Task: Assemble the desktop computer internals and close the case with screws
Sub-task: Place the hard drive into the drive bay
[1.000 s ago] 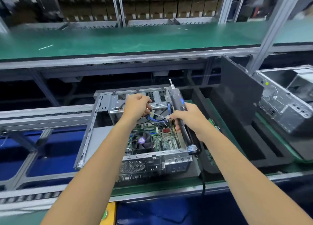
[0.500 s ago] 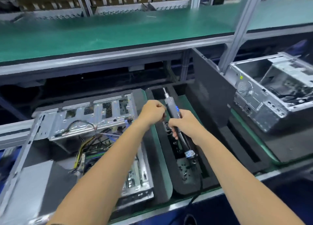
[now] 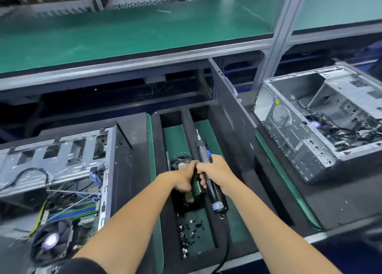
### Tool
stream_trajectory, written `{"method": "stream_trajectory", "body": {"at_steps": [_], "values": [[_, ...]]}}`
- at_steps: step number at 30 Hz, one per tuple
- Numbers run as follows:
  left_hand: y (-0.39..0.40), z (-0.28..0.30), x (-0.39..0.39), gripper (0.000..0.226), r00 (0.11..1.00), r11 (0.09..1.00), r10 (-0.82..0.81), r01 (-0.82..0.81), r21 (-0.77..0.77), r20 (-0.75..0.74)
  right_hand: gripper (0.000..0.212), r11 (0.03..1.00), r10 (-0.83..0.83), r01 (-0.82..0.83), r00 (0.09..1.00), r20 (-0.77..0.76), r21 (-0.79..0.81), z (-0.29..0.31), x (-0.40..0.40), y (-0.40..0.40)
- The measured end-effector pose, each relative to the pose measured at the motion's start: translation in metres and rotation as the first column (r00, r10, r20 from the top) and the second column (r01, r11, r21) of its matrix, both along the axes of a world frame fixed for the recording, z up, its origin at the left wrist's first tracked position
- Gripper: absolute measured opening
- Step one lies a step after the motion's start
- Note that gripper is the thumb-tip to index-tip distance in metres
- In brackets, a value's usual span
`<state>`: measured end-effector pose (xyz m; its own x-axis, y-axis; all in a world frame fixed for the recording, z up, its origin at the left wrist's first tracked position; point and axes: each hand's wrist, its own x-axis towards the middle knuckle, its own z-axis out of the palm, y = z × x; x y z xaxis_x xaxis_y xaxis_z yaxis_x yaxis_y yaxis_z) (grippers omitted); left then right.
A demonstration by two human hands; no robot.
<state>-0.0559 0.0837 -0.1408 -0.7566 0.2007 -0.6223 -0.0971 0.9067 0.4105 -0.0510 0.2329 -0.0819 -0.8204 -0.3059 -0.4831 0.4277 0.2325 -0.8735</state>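
Two bare forearms reach forward and meet over a black foam tray point(image 3: 244, 251) on the table. Nearest in that tray lie small dark screws point(image 3: 189, 232), scattered on the green bottom of a middle slot. Just beyond them the left hand point(image 3: 183, 178) dips into the slot, fingers curled down round a small green circuit card point(image 3: 196, 186) — its grip holds the card by the edge. The right hand point(image 3: 216, 173) sits touching it, its grip wrapped round a black electric screwdriver point(image 3: 206, 168), tip pointing away and cord trailing back toward the body. A round fan point(image 3: 179, 160) lies just past the left knuckles. Left of the tray stands the open computer case point(image 3: 62, 149), wires and motherboard showing — its cooler fan point(image 3: 50, 242) at the near corner. Farther right sits a second open case point(image 3: 310, 129). Beyond all runs a green shelf point(image 3: 144, 32).
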Motion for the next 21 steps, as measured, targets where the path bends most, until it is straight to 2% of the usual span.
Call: {"method": "stream_trajectory", "body": {"at_steps": [2, 5, 8, 10, 13, 16, 19, 21], "values": [[-0.004, -0.006, 0.005, 0.091, 1.000, 0.998, -0.022, 0.021, 0.067, 0.007, 0.014, 0.999, 0.039, -0.039, 0.999, -0.003, -0.009, -0.001, -0.001, -0.002], [-0.006, -0.010, 0.010, 0.091, 0.997, 0.998, -0.012, 0.017, 0.065, -0.075, 0.024, 0.997, 0.080, -0.080, 0.997, -0.010, -0.010, -0.002, -0.005, -0.005], [-0.003, -0.011, 0.013, 0.120, 0.998, 0.999, -0.050, 0.050, 0.021, -0.038, 0.014, 0.996, 0.089, -0.089, 0.996, -0.025, -0.006, -0.001, -0.009, -0.007], [0.000, -0.013, 0.016, 0.127, 0.996, 0.998, -0.065, 0.063, -0.030, -0.062, 0.011, 0.996, 0.086, -0.086, 0.995, -0.042, -0.004, 0.002, -0.011, -0.008], [0.002, -0.015, 0.018, 0.117, 0.985, 0.993, -0.095, 0.084, -0.080, -0.147, 0.010, 0.997, 0.082, -0.082, 0.995, -0.051, -0.012, 0.006, -0.011, -0.007], [-0.002, -0.013, 0.019, 0.104, 0.980, 0.998, -0.059, 0.056, -0.023, -0.192, 0.012, 0.997, 0.072, -0.073, 0.996, -0.050, -0.012, 0.007, -0.008, -0.004], [-0.005, -0.003, 0.020, 0.092, 0.962, 0.992, 0.086, -0.059, 0.113, -0.258, 0.011, 0.999, 0.050, -0.050, 0.997, -0.056, -0.012, 0.010, -0.004, -0.003], [-0.009, 0.006, 0.016, 0.092, 0.930, 0.960, 0.237, -0.179, 0.215, -0.280, 0.012, 0.999, 0.038, -0.039, 0.997, -0.062, -0.011, 0.012, -0.002, -0.003]]}}
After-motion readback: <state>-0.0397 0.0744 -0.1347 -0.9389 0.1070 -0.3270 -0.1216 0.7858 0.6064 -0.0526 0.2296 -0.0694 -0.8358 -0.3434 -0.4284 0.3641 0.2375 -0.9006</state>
